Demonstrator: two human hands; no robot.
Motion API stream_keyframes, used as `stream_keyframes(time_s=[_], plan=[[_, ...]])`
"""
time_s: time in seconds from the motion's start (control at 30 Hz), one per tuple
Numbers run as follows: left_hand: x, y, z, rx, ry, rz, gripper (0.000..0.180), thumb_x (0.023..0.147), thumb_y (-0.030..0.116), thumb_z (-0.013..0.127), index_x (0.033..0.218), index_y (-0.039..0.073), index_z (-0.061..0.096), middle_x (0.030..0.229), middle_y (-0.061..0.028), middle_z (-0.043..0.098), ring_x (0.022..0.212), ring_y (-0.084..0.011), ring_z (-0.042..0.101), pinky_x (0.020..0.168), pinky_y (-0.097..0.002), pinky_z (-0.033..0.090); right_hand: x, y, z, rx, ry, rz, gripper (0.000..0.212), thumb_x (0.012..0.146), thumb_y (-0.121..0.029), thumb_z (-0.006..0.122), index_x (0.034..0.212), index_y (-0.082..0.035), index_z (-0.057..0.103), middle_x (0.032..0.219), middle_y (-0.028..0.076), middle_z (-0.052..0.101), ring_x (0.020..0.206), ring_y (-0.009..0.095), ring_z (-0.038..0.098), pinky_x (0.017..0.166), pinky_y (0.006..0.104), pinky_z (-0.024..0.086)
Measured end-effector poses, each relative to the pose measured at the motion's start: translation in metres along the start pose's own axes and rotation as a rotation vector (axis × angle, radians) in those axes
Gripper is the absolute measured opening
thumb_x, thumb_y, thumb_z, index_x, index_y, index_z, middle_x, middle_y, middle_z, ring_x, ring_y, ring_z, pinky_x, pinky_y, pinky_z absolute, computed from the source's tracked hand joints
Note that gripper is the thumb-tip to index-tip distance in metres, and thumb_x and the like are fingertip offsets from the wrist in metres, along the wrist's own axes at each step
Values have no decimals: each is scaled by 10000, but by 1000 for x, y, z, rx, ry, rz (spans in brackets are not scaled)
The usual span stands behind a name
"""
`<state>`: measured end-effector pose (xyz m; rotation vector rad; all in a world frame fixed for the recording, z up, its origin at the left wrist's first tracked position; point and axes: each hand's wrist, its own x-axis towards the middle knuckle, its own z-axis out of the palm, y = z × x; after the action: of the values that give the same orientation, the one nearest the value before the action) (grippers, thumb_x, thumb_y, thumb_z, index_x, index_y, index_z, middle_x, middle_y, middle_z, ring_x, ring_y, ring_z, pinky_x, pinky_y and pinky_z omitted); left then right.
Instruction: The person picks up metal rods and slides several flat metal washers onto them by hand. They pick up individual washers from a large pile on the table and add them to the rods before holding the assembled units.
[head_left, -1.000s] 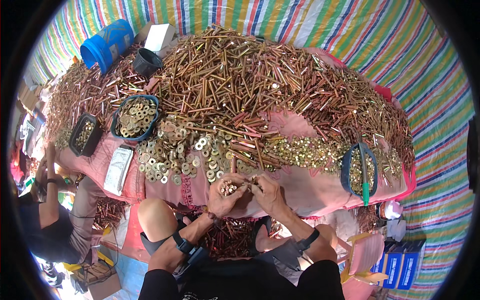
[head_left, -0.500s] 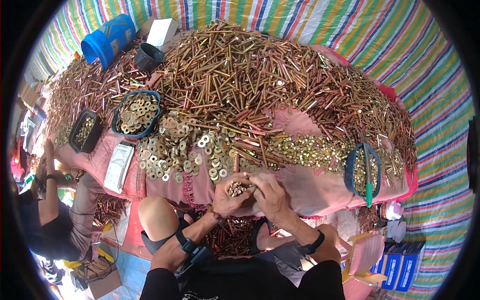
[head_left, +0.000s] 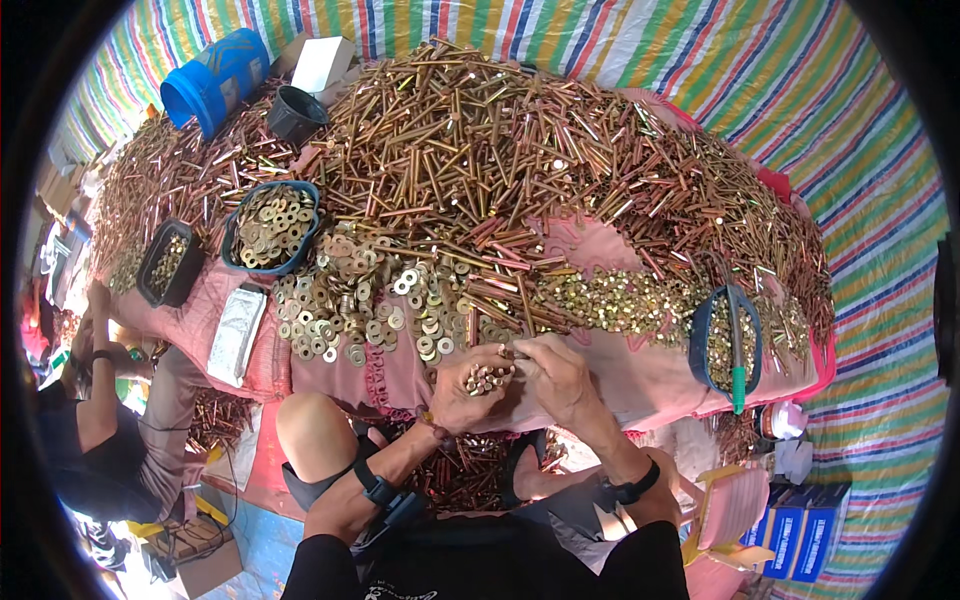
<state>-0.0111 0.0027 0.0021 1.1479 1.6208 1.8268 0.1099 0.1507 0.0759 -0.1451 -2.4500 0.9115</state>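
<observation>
Pink table [head_left: 620, 250], bowl [head_left: 272, 228] of washers [head_left: 268, 218]

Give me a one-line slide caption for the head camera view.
Left hand cups small brass nuts while the right hand picks at them beside heaped bolts and washers.
</observation>
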Motion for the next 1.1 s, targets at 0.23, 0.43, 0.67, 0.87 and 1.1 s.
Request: stream_keyframes(time_s=[0.23,0.43,0.67,0.87,1.1], plan=[[4,0,-5,26,-56,14,369,697,44,784,1060,30,720,1206,-180,694,1093,-294,684,948,-373,518,9,-9,-2,52,-22,21,281,910,9,647,1189,25,620,1018,184,640,916,364,661,760,408,538],[5,4,-5,94,-68,53,372,691,71,769,1058,41,717,1199,-193,700,1075,-328,704,924,-382,538,12,-7,-10,-45,-68,-2,282,899,32,637,1180,17,626,1017,183,629,882,376,658,734,406,539],[7,3,-3,75,-77,20,349,680,61,765,1025,37,714,1160,-186,714,1036,-329,712,904,-375,547,19,-15,-10,-3,-114,-4,297,895,34,648,1192,37,637,1030,176,632,913,338,647,773,376,521],[4,2,-3,49,-65,17,323,701,39,760,1018,26,701,1178,-167,706,1033,-297,709,892,-368,545,18,-9,-3,81,-53,23,240,879,22,675,1118,9,683,1009,149,647,909,289,659,780,348,525],[3,3,-2,20,-72,-22,317,721,32,759,1028,22,682,1191,-151,702,1012,-255,702,884,-346,541,15,2,1,167,-72,82,236,873,2,698,1106,30,677,969,147,653,887,292,675,760,346,539]])
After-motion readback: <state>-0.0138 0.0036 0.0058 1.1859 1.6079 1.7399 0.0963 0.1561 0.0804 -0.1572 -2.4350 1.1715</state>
